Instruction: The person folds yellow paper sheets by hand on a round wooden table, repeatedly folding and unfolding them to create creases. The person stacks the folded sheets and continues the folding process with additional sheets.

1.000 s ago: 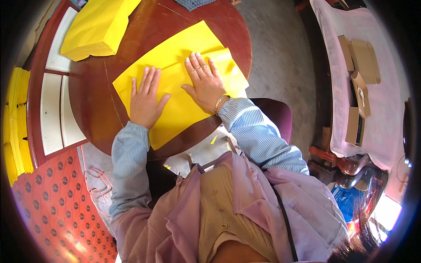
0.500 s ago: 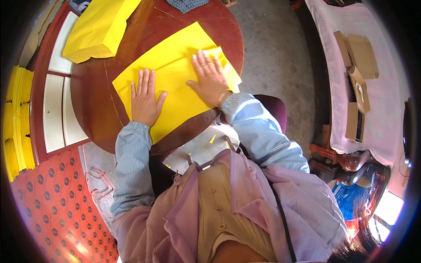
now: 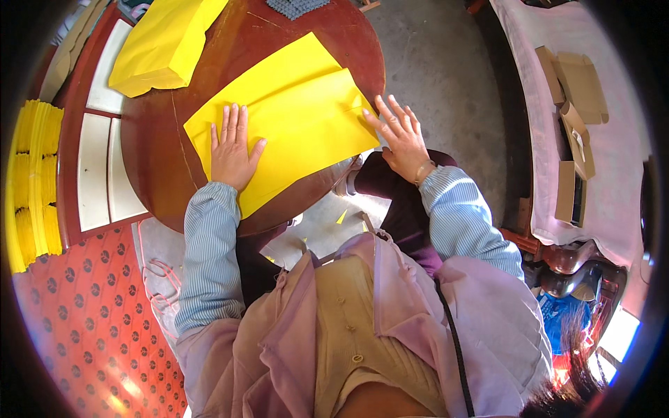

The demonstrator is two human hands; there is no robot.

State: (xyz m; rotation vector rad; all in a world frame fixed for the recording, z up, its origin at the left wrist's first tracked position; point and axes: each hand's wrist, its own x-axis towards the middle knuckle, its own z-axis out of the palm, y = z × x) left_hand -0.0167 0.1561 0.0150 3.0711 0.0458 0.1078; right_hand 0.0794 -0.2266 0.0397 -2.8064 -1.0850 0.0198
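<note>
A large yellow paper sheet [image 3: 300, 125], with a crease or overlapping layer across its upper part, lies on a round reddish-brown table [image 3: 157, 153]. My left hand [image 3: 234, 150] rests flat on the sheet's left side, fingers stretched forward and thumb out to the right. Just off the sheet's right edge, my right hand [image 3: 404, 143] is held with its fingers spread and nothing in it. Its fingertips are close to the paper's right corner; whether they touch it I cannot tell. Further back on the left of the table lies a thick, folded yellow paper piece [image 3: 164, 49].
Several stacked yellow bundles [image 3: 35, 188] stand at the far left, beside a cabinet with white panels [image 3: 94, 171]. A grey textured thing [image 3: 296, 7] lies at the table's back. On the right, opened cardboard boxes [image 3: 582, 87] rest on a pink-covered table [image 3: 540, 202].
My right hand has moved right, from lying on the sheet to beyond its right edge. The right part of the paper now lies flatter. My left hand has stayed on the sheet.
</note>
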